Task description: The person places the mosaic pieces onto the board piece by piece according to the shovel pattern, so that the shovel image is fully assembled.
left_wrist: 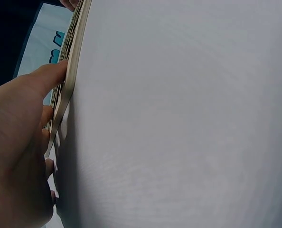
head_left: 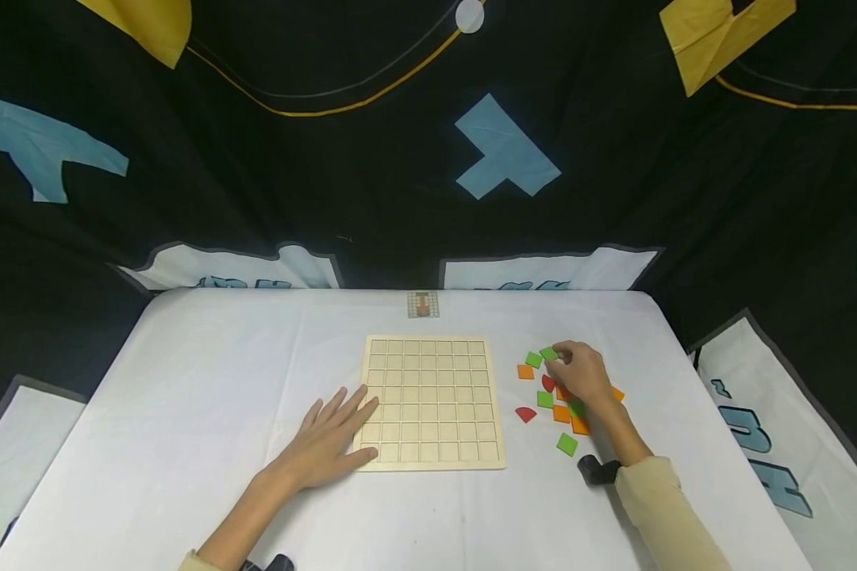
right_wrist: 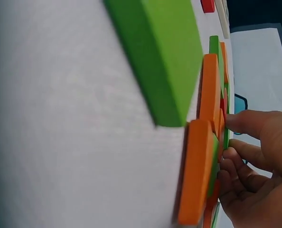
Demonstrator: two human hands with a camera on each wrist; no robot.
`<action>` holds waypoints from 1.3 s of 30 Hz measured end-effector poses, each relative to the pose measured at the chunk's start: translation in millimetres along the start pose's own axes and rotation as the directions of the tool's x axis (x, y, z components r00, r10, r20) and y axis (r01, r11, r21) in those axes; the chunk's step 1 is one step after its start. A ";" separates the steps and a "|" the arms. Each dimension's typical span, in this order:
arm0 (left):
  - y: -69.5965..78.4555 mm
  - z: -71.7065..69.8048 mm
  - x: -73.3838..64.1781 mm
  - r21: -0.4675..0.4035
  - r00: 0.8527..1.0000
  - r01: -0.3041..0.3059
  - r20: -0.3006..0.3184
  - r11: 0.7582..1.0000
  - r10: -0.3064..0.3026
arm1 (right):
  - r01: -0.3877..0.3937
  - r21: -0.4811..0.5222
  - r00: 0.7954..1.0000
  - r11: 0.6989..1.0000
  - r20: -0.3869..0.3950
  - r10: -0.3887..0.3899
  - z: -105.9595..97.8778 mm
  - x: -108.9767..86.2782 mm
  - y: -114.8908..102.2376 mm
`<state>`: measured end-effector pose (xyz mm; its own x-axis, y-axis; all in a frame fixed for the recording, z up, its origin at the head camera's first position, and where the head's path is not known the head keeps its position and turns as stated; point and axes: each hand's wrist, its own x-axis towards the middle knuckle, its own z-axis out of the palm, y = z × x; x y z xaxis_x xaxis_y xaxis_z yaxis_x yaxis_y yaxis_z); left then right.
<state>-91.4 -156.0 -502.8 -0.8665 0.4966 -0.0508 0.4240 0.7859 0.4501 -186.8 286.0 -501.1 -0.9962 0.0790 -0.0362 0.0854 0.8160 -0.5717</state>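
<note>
A square wooden board (head_left: 428, 403) with a grid of shallow cells lies on the white table. My left hand (head_left: 332, 444) rests at its left edge, fingers spread over the rim and thumb at the near corner; the left wrist view shows the thumb (left_wrist: 53, 76) touching the board's side. To the right of the board, my right hand (head_left: 582, 371) pinches a green square tile (head_left: 548, 353) between thumb and index finger, at the far end of a loose group of tiles. Its other fingers are curled above orange tiles (right_wrist: 195, 171). The hand covers part of the group.
Near the group lie red quarter-round pieces (head_left: 525, 414) and a separate green tile (head_left: 567, 444). A small printed grid card (head_left: 423, 304) lies beyond the board. Black cloth (head_left: 371, 190) with blue and yellow shapes hangs behind the table.
</note>
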 end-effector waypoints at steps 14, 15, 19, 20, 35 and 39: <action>0.0 0.2 -0.9 -0.017 1.000 0.008 0.004 1.000 -0.008 | 0.132 0.061 0.991 0.989 0.005 -0.133 -8.3 1.2 -29.6; 0.0 0.2 -1.0 -0.018 1.000 0.009 0.006 1.000 -0.009 | 0.148 0.070 0.989 0.987 0.013 -0.149 -7.8 2.2 -34.0; 0.2 0.3 -1.4 -0.020 1.000 0.007 0.005 1.000 -0.007 | 0.203 0.110 0.977 0.973 0.051 -0.209 -3.9 5.7 -49.8; 0.1 0.5 -1.2 -0.020 1.000 0.008 0.006 1.000 -0.008 | 0.214 0.124 0.973 0.969 0.061 -0.222 -2.5 6.7 -53.6; -0.3 -0.7 0.4 -0.002 1.000 0.006 0.009 1.000 -0.006 | 0.334 0.172 0.919 0.927 0.159 -0.360 31.5 21.0 -99.8; -1.0 -0.3 0.3 -0.004 1.000 0.004 0.005 1.000 -0.004 | 0.351 0.190 0.905 0.917 0.181 -0.384 42.0 25.3 -106.4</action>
<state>-92.1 -156.8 -503.0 -0.8667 0.4956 -0.0571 0.4198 0.7864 0.4531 -221.7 177.2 -475.7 -0.9377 -0.3453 0.0387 -0.2742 0.6670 -0.6927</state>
